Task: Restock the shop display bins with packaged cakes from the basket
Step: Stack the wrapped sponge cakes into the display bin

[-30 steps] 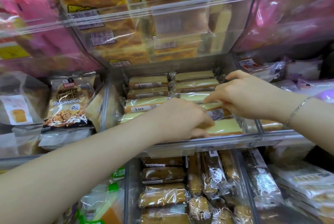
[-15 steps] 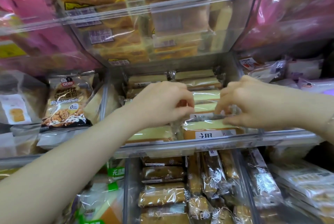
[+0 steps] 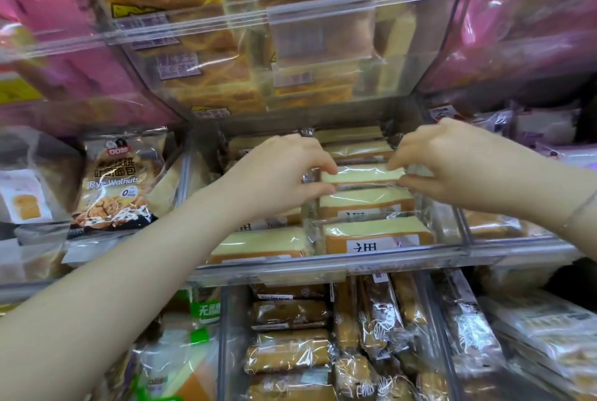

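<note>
L hand [image 3: 277,174] & R hand [image 3: 452,164] fingers pinching opposite ends of wrapped cake slice [image 3: 361,173], held level over mid clear bin [image 3: 323,266], prob to slot upright behind front packs, keeping rows tidy w/ labels facing out

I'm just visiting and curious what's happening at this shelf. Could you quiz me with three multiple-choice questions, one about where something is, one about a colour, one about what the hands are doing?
1. Where is the Rye Walnuts bag?
A. In the bin left of the one being filled
B. On the bottom shelf
C. In the person's hand

2. What colour is the top face of the wrapped cake between the hands?
A. Pink
B. Pale yellow
C. Dark brown

3. How is that cake held?
A. It lies untouched
B. One hand alone lifts it
C. Both hands pinch its ends

Answers: 1 A, it stands beside the middle bin. 2 B, a cream-yellow top shows through the wrapper. 3 C, the left hand and right hand each grip one end.
</note>
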`<control>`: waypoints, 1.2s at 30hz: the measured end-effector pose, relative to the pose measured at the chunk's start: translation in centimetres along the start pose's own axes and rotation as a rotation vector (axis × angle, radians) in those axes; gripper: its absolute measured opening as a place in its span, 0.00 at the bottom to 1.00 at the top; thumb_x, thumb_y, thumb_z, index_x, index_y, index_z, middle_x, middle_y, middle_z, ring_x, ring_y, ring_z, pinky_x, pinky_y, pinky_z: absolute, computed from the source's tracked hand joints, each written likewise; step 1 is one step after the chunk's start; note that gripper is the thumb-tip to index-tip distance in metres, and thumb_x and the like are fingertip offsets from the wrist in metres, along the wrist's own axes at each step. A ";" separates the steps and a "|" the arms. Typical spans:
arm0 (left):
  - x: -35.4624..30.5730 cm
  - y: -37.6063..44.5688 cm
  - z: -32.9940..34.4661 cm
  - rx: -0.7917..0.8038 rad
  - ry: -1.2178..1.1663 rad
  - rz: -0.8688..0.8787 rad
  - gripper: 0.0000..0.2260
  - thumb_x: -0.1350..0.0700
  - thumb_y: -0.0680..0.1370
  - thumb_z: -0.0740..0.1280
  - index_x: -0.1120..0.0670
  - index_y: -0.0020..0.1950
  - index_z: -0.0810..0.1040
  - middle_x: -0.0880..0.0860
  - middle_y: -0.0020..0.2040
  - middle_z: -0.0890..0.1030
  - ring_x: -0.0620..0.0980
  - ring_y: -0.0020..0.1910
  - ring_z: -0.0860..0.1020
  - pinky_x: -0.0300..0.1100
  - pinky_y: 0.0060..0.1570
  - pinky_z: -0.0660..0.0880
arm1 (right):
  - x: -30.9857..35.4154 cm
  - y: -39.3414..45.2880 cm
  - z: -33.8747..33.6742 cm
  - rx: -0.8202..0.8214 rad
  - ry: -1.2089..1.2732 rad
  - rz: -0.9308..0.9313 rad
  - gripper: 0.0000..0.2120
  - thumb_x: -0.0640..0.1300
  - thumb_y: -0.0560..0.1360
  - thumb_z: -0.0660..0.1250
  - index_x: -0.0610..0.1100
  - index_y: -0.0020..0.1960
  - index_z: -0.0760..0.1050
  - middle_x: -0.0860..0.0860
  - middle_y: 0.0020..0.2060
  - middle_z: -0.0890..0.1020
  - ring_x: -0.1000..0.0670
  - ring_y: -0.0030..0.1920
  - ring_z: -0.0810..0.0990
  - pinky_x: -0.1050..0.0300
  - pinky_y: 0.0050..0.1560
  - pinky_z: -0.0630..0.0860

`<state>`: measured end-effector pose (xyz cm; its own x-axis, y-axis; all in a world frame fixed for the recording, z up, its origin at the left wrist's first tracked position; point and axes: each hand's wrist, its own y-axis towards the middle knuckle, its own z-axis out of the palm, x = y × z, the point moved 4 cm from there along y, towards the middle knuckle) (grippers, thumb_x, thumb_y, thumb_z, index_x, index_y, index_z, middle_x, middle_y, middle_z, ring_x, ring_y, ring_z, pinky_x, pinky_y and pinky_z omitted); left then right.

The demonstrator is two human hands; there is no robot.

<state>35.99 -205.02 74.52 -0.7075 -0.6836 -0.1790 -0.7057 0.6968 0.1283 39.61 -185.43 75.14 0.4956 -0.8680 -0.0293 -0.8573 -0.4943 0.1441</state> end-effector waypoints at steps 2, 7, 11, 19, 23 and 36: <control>0.4 0.6 0.6 -0.012 0.114 0.001 0.14 0.44 0.78 0.65 0.45 0.61 0.79 0.44 0.56 0.79 0.45 0.57 0.74 0.46 0.62 0.66 | -0.3 1.0 0.5 0.046 -0.213 -0.015 0.12 0.52 0.76 0.61 0.53 0.57 0.77 0.56 0.53 0.79 0.52 0.56 0.75 0.56 0.56 0.64; 1.0 1.7 1.8 -0.066 0.206 -0.001 0.13 0.43 0.77 0.65 0.45 0.58 0.80 0.44 0.53 0.79 0.45 0.54 0.76 0.45 0.61 0.63 | 0.3 2.8 2.6 0.150 -0.337 -0.012 0.08 0.47 0.77 0.58 0.52 0.50 0.76 0.55 0.49 0.80 0.50 0.49 0.77 0.56 0.56 0.59; 1.2 2.2 2.1 -0.091 0.244 0.020 0.11 0.44 0.76 0.66 0.46 0.53 0.81 0.44 0.49 0.79 0.46 0.51 0.77 0.44 0.61 0.60 | 0.0 3.6 2.6 0.113 -0.414 0.023 0.07 0.44 0.75 0.60 0.52 0.48 0.75 0.55 0.47 0.81 0.49 0.48 0.79 0.55 0.60 0.64; 1.9 3.0 1.9 -0.098 0.059 -0.113 0.06 0.47 0.77 0.67 0.46 0.49 0.81 0.44 0.46 0.82 0.46 0.46 0.79 0.46 0.62 0.67 | -0.8 4.0 2.0 -0.012 -0.272 0.126 0.05 0.44 0.73 0.64 0.52 0.44 0.76 0.54 0.43 0.82 0.45 0.45 0.74 0.55 0.51 0.72; 1.8 3.0 1.9 -0.058 0.039 -0.157 0.05 0.48 0.78 0.66 0.47 0.49 0.81 0.45 0.45 0.81 0.47 0.47 0.78 0.48 0.60 0.71 | -1.0 3.9 2.1 -0.042 -0.231 0.125 0.06 0.43 0.73 0.64 0.52 0.46 0.78 0.53 0.44 0.82 0.44 0.46 0.74 0.56 0.47 0.72; -2.0 0.7 3.2 0.074 0.170 0.152 0.17 0.43 0.81 0.58 0.43 0.69 0.72 0.45 0.59 0.76 0.46 0.58 0.74 0.44 0.50 0.73 | -0.8 4.0 2.1 -0.057 -0.271 0.157 0.08 0.46 0.73 0.64 0.55 0.47 0.81 0.55 0.45 0.83 0.45 0.49 0.76 0.59 0.40 0.64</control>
<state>37.05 -202.52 71.86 -0.8058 -0.5921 0.0047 -0.5905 0.8041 0.0685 35.48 -186.81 73.68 0.2962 -0.9181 -0.2633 -0.9073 -0.3566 0.2229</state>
